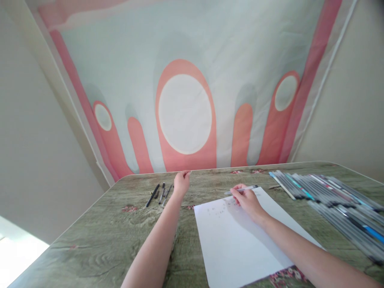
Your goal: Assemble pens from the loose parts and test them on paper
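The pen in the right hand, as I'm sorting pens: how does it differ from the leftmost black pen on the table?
The held pen looks mostly pale, with a dark end; the black pen looks dark all along. The right hand grips the held pen, while the black pen lies on the table. Both are slim and straight.

Pink-and-grey printed backdrop (189,90), plain pale walls (345,120), wood-grain table (96,240), bright light (18,260) lower left

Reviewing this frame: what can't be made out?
In the head view:
Marks on the paper: too small and blurred to read.
Whether the left hand pinches anything: too small and blurred.
Part of the paper: hidden under the right forearm.
Some pens: cut off by the right edge.
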Motion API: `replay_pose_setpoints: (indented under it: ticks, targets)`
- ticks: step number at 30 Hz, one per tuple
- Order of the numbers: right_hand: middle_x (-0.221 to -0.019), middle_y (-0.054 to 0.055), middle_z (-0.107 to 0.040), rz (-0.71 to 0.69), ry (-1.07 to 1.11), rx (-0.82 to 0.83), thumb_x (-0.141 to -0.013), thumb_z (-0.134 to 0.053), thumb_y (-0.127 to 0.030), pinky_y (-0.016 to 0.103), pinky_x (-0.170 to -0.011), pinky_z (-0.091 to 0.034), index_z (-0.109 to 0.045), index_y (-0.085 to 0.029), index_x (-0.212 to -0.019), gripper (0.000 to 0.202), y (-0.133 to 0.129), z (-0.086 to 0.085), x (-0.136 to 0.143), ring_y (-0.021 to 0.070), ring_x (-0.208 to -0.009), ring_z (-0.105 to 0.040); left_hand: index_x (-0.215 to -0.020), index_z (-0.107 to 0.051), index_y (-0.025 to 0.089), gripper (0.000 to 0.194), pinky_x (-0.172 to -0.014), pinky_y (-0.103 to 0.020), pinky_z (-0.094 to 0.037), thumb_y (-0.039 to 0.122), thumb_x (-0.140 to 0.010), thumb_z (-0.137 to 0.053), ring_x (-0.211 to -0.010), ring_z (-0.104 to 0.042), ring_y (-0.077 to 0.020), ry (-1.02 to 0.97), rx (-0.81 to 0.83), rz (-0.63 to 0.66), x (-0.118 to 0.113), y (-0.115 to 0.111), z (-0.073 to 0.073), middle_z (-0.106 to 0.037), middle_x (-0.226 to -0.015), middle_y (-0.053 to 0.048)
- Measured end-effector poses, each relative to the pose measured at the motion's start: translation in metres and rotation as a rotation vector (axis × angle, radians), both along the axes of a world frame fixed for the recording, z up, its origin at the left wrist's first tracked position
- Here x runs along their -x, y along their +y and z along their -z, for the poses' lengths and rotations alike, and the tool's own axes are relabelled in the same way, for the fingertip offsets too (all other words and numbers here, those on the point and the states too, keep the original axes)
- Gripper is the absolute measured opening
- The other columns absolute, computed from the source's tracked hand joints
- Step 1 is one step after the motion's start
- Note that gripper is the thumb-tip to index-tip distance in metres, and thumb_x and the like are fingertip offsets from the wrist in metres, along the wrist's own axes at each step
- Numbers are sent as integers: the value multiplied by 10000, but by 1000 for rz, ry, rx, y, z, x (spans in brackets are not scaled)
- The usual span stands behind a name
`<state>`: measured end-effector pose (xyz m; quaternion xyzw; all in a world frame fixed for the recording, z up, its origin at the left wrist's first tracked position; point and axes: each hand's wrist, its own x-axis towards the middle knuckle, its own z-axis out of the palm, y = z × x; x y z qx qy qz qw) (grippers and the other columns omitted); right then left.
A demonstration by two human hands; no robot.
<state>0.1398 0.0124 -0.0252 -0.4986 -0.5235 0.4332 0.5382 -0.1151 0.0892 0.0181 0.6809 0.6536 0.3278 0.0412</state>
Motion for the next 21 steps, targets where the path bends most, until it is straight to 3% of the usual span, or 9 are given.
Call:
replay_pose_setpoints:
  ticks: [3, 9, 12, 16, 21]
  targets:
    - [-525, -40, -510, -5, 7, 2, -718, -550, -419, 210, -417, -356, -506, -188, -760, 239, 0, -1, 0, 97, -438, -461, -1041, -589, 140, 319, -850, -270, -387, 270, -858, -363, -951, -546, -161, 10, -11, 39, -5, -3, 2, -620, -1037, -86]
    - [-517, -39, -502, 6, 18, 18, -720, -554, -415, 208, -410, -347, -503, -183, -765, 242, 0, -2, 1, 89, -422, -442, -877, -658, 190, 190, -788, -234, -406, 242, -769, -511, -855, -566, -150, 75, 56, 232, -38, -21, 23, -648, -905, -43]
    - [-531, -34, -508, 7, 41, 13, -716, -559, -421, 209, -407, -346, -507, -179, -775, 254, 0, -1, 1, 88, -422, -439, -826, -667, 187, 168, -749, -236, -416, 273, -738, -552, -802, -572, -158, 103, 88, 278, -46, -26, 27, -651, -848, -43]
    - [-519, -39, -507, 11, 48, 6, -717, -562, -424, 204, -408, -342, -509, -182, -772, 253, 0, 0, 1, 86, -423, -437, -853, -660, 184, 221, -722, -234, -423, 325, -772, -510, -776, -573, -152, 146, 142, 221, -33, -22, 22, -652, -843, -41]
    - [-508, -47, -499, 1, 49, 2, -727, -557, -420, 202, -413, -339, -507, -187, -770, 242, -1, -1, 1, 82, -418, -430, -932, -641, 160, 238, -841, -272, -383, 173, -792, -450, -935, -538, -177, 196, 138, 47, -1, -12, 17, -618, -983, -77]
